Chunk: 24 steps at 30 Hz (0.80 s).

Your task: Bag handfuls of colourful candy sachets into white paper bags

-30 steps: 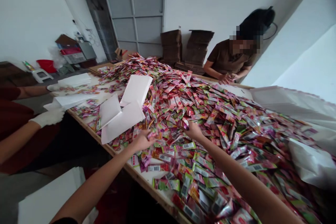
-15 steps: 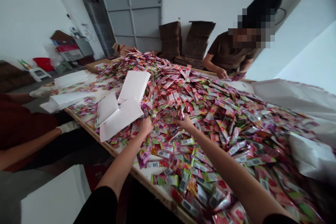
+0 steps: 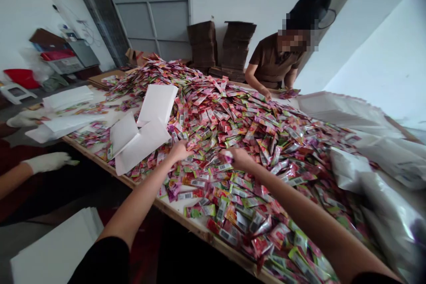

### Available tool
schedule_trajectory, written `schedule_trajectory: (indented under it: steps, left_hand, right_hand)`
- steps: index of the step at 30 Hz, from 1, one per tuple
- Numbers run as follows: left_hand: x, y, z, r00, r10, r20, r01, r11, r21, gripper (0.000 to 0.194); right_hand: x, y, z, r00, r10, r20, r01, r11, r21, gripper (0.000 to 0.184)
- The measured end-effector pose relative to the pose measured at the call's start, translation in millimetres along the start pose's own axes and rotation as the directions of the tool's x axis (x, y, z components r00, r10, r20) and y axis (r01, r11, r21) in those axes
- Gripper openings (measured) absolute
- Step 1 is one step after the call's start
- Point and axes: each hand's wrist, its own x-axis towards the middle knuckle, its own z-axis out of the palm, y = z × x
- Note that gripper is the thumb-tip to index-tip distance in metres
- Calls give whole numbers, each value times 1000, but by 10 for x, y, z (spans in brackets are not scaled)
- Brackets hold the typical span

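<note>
Small, colourful sealed sachets (image 3: 213,120) in pink, green and purple lie heaped across the table. My left hand (image 3: 180,151) is at the near side of the heap, its fingertips closed on a pink sachet (image 3: 191,145). To its right, my right hand (image 3: 241,159) is closed round a shiny purple-and-white sachet (image 3: 228,155), just above the pile. White paper bags (image 3: 143,142) lie overlapping on the sachets, left of my left hand. My fingers partly hide what each hand holds, so I cannot tell whether there is more than one sachet.
A co-worker in brown (image 3: 276,62) handles sachets across the table. At the left, another person's gloved hand (image 3: 49,162) holds a small green sachet. White bags (image 3: 349,111) lie along the right side, and filled ones (image 3: 353,168) nearer me. A wooden edge (image 3: 186,226) borders the table.
My view has turned slightly right. My right hand stays closed on its sachet, while my left fingers extend further into the heap. The left co-worker's gloved hand has moved away from the table edge.
</note>
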Motion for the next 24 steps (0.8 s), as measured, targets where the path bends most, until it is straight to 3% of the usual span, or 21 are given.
schedule_trajectory:
  steps: [3, 7, 9, 12, 15, 17, 19, 24]
  left_hand:
    - [59, 166, 265, 999, -15, 29, 14, 999, 46, 17]
    - [-58, 238, 488, 998, -68, -13, 69, 994, 85, 16]
    - [-130, 182, 462, 995, -75, -64, 79, 994, 72, 22]
    - [-187, 51, 278, 984, -95, -151, 100, 995, 27, 31]
    - [-194, -27, 62, 969, -101, -224, 90, 994, -55, 49]
    - [-181, -3, -10, 981, -102, -168, 92, 993, -71, 50]
    - [-152, 90, 13, 992, -112, -54, 110, 993, -38, 39]
    - [-80, 473, 352, 985, -121, 119, 113, 991, 72, 27]
  right_hand:
    - [174, -411, 337, 986, -135, 99, 140, 989, -40, 42]
    - [343, -662, 536, 995, -86, 56, 89, 995, -55, 39]
    - [347, -582, 457, 999, -41, -15, 41, 998, -38, 32]
    - [258, -311, 205, 989, 54, -135, -51, 998, 23, 30]
    - [77, -28, -20, 984, 72, -163, -40, 981, 189, 28]
    - [-47, 82, -78, 992, 54, -117, -27, 975, 223, 29]
    - [-119, 94, -46, 999, 39, -37, -33, 990, 136, 34]
    - [-38, -194, 276, 985, -76, 153, 80, 997, -17, 28]
